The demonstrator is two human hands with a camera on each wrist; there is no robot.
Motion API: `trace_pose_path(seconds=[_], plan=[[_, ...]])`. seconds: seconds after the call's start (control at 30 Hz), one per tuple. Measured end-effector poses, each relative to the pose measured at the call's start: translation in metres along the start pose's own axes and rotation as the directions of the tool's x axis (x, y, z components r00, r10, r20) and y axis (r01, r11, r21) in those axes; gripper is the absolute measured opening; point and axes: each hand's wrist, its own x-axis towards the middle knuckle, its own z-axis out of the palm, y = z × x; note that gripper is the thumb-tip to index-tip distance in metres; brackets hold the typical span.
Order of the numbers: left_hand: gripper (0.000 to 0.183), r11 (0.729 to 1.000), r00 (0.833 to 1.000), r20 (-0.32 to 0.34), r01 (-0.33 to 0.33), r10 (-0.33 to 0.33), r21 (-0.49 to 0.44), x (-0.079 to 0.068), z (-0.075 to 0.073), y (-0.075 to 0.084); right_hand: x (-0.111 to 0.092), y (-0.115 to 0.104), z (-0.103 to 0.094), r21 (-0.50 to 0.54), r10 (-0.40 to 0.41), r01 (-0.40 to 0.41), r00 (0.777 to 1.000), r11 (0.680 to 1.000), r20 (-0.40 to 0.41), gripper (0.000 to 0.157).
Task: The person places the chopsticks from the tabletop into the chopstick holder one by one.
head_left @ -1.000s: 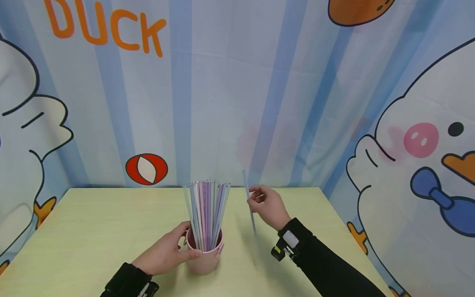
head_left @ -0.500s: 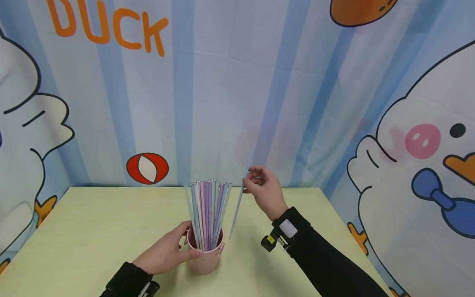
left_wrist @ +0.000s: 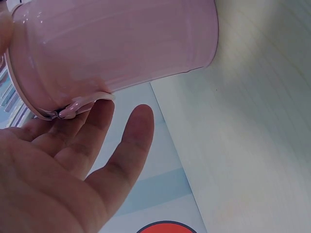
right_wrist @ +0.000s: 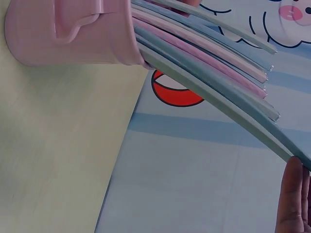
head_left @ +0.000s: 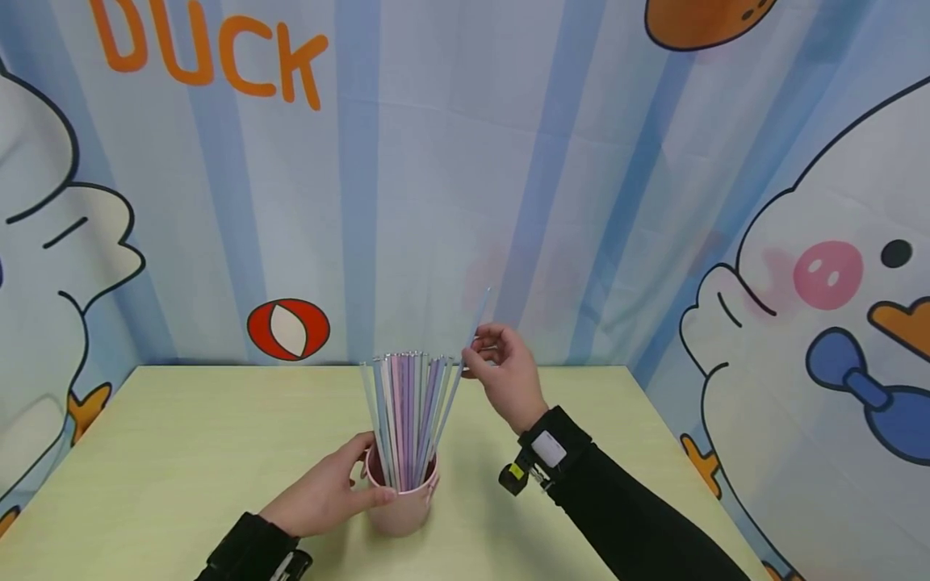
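Note:
A pink cup (head_left: 400, 515) with small side handles stands upright on the table, holding a bundle of pastel drinking straws (head_left: 407, 411) in purple, pink, blue and clear tones. My left hand (head_left: 330, 492) grips it from the left, thumb over the front rim; the left wrist view shows a fingertip (left_wrist: 103, 109) at the handle. Up and to the right, my right hand (head_left: 504, 375) pinches a pale blue straw (head_left: 452, 394) by its upper part. This straw tilts, its lower end inside the cup's mouth at the right side of the bundle.
The light wooden table (head_left: 240, 428) reaches back to a blue striped curtain (head_left: 450, 202) printed with duck figures. At the right, another duck print (head_left: 785, 387) covers the side curtain.
My right hand has risen and moved left with the blue straw, which swung its lower end over from beside the cup into its mouth. The left hand and cup stay put.

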Motion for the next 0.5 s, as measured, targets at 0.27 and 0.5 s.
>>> trace_pose_path(seconds=[0.27,0.5], plan=[[0.087,1.000,1.000,0.007,0.001,-0.001,-0.004,0.001,0.000,-0.002,-0.008,0.010,0.008,-0.066,0.008,-0.006,0.999,0.998,0.034,0.032],[0.087,1.000,1.000,0.014,-0.005,0.006,-0.018,0.002,-0.001,-0.003,-0.017,0.021,0.013,-0.120,0.034,-0.025,0.997,0.992,0.075,0.034]])
